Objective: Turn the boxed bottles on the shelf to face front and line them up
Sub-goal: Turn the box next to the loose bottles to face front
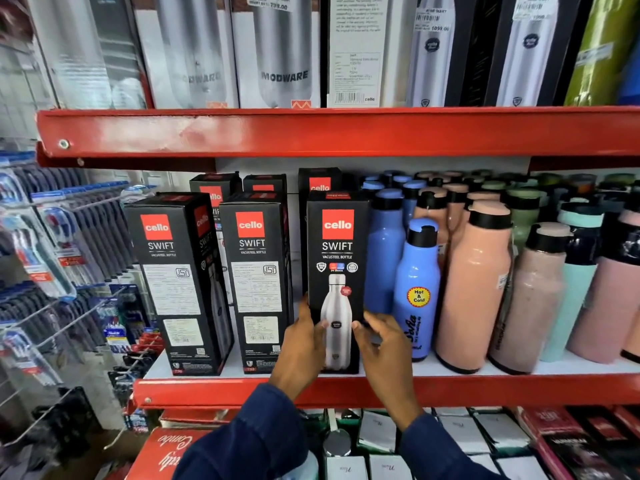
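Note:
Three tall black Cello Swift boxes stand at the front of the middle shelf (pixel 346 389). The right box (pixel 337 244) shows its front with the steel bottle picture. My left hand (pixel 303 336) grips its lower left edge and my right hand (pixel 379 337) holds its lower right edge. The middle box (pixel 254 271) shows its label-text side, square to me. The left box (pixel 173 271) shows the same text side and is turned at an angle. More black boxes (pixel 214 188) stand behind them.
Loose bottles crowd the shelf right of the boxes: a blue one (pixel 417 289) touching distance from my right hand, then peach (pixel 476 285), pink and mint ones. A red shelf lip (pixel 311 133) runs overhead. Hanging toothbrush packs (pixel 52 254) fill the left.

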Demonstrator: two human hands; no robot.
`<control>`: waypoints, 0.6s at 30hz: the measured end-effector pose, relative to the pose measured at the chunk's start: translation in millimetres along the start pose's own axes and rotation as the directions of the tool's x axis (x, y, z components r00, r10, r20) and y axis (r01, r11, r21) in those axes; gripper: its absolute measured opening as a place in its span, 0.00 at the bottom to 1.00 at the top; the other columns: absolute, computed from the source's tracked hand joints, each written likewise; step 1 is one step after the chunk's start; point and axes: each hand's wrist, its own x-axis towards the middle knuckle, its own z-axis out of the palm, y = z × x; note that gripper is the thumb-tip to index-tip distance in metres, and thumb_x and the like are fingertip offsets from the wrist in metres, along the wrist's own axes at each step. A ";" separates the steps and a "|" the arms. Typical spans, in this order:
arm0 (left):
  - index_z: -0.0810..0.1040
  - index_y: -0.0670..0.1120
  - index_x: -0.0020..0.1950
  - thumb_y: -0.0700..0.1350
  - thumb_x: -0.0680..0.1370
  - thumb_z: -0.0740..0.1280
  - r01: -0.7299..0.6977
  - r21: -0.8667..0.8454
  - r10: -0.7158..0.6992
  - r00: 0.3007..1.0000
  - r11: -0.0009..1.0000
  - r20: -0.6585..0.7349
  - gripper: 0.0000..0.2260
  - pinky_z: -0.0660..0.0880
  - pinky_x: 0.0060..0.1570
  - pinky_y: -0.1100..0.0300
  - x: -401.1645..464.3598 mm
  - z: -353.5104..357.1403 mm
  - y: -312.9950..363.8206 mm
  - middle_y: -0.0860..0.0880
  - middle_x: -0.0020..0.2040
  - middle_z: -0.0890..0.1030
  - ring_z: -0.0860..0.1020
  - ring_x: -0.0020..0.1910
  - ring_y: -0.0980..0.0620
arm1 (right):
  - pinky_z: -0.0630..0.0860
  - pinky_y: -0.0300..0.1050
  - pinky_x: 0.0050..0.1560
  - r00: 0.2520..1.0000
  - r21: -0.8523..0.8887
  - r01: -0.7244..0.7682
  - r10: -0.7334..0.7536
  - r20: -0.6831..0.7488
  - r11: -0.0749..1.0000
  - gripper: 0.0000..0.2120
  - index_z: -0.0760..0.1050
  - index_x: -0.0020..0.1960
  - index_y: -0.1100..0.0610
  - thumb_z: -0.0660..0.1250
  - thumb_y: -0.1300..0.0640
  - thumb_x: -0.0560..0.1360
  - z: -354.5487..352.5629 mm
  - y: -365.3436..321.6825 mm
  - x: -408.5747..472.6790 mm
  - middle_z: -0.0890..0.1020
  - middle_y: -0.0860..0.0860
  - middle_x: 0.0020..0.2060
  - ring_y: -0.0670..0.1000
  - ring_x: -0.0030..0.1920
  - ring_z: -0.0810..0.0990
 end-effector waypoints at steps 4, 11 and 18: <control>0.56 0.41 0.78 0.43 0.83 0.59 0.012 0.063 -0.014 1.000 0.998 0.021 0.25 0.65 0.31 0.63 -4.0 -4.8 1.3 0.46 0.38 0.79 0.81 0.38 0.39 | 0.78 0.34 0.50 1.000 0.017 -0.022 0.022 -0.001 1.000 0.16 0.77 0.63 0.58 0.69 0.58 0.76 0.1 -1.6 0.7 0.79 0.51 0.53 0.45 0.48 0.83; 0.80 0.48 0.53 0.48 0.80 0.65 -0.114 0.265 0.113 0.993 0.957 0.019 0.06 0.75 0.36 0.63 -46.5 -39.9 8.0 0.51 0.35 0.82 0.83 0.39 0.47 | 0.77 0.42 0.42 0.967 0.070 0.021 -0.002 -0.256 0.997 0.12 0.79 0.55 0.48 0.69 0.61 0.75 -12.3 -27.9 -24.0 0.81 0.47 0.46 0.48 0.43 0.80; 0.77 0.44 0.63 0.57 0.78 0.64 0.020 0.487 0.121 0.959 0.873 -0.256 0.20 0.77 0.37 0.54 -54.5 -94.9 -0.5 0.46 0.31 0.83 0.82 0.33 0.47 | 0.74 0.29 0.50 0.992 0.131 0.066 -0.079 0.097 0.989 0.15 0.77 0.62 0.47 0.62 0.56 0.78 27.5 -79.6 -47.5 0.83 0.44 0.51 0.41 0.52 0.81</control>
